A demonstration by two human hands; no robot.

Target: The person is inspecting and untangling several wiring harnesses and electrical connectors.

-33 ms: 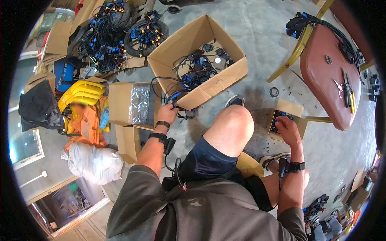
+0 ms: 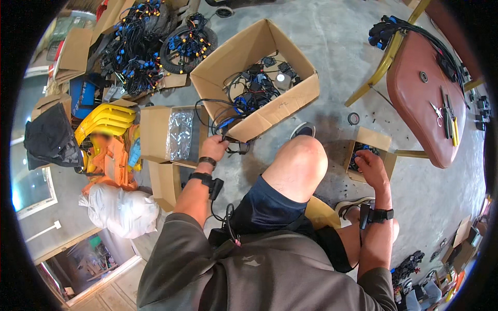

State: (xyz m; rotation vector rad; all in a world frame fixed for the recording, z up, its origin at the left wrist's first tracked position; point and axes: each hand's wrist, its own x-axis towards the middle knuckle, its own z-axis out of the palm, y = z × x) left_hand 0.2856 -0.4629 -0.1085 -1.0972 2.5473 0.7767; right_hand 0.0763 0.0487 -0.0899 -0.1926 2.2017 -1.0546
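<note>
My left hand (image 2: 213, 148) is closed around a black cable (image 2: 206, 105) beside the near left side of a large open cardboard box (image 2: 282, 113). The cable loops over that box's rim, with a blue section close to my fingers. Inside lies a tangle of black cables and small black units (image 2: 254, 93). My right hand (image 2: 372, 167) is over a small cardboard box (image 2: 386, 142), fingers curled together at its opening. Small dark and blue parts (image 2: 359, 158) show beneath the fingertips. Whatever those fingers hold is hidden.
An open box with a clear plastic bag (image 2: 180, 136) stands left of the large box. A black roll of tape (image 2: 353, 118) lies on the floor. Scissors (image 2: 439, 115) and pliers rest on a brown chair seat (image 2: 415, 98). Wire bundles (image 2: 135, 57) are heaped at far left.
My left hand and forearm have shifted very slightly to the left, still on the cable. My right hand looks unmoved.
</note>
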